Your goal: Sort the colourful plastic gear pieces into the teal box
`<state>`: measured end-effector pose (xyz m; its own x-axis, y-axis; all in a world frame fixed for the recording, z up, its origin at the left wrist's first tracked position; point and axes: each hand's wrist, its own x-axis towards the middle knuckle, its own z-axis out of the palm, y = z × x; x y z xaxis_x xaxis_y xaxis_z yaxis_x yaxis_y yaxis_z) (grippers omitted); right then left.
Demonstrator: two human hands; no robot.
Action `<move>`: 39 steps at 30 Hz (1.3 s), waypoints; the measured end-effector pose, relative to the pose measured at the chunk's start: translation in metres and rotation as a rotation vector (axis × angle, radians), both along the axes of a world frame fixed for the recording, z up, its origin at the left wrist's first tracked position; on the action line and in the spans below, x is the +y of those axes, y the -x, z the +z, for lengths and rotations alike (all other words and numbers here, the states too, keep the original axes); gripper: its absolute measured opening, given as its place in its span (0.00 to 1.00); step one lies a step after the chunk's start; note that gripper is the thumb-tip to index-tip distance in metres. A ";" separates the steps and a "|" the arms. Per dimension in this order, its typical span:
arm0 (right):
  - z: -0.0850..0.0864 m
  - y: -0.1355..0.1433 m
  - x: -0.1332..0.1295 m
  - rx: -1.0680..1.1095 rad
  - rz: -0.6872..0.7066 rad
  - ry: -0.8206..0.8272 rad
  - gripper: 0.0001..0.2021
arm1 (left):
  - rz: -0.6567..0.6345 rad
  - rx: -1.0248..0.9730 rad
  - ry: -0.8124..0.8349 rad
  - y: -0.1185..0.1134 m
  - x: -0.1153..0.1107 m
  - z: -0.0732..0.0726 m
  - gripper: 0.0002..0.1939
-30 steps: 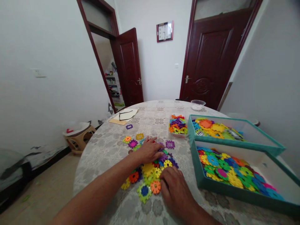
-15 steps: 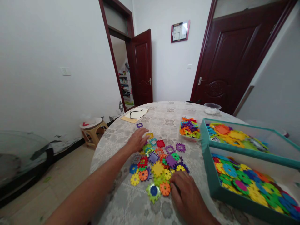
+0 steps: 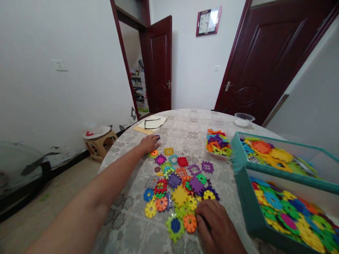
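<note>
My left hand (image 3: 149, 143) is stretched to the far left of the table, its fingers closed over a small purple square piece (image 3: 158, 137) that shows only at its edge. Just below that hand lie an orange flower-shaped piece (image 3: 154, 153) and a purple gear with a pink middle (image 3: 160, 159). Curled fingers of my right hand (image 3: 218, 224) rest at the near side of a flat cluster of joined plastic pieces, beside an orange notched disc (image 3: 190, 223). What that hand holds, if anything, is hidden. A yellow square (image 3: 180, 196) sits mid-cluster.
A teal two-part box (image 3: 239, 197) full of colourful pieces stands on the right. Beside it is a clear tub (image 3: 217, 144) of small connectors. Farther back are a clear bowl (image 3: 244, 119) and black glasses (image 3: 152, 123) on paper.
My left hand has moved away from the cluster's upper left, out to the purple square piece. My right hand has stayed by the orange disc. The view has tilted slightly down.
</note>
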<state>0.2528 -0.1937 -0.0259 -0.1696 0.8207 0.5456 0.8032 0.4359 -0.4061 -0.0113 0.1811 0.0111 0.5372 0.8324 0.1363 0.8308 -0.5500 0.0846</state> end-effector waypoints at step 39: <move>0.011 0.000 -0.001 0.016 -0.130 0.128 0.07 | -0.105 -0.577 -0.004 -0.061 -0.258 -0.029 0.28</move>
<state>0.2525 -0.1951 -0.0152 -0.0497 0.8982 0.4368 0.8427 0.2725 -0.4644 0.0501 -0.0771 -0.0183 0.4545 0.7775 0.4346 0.5921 -0.6282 0.5048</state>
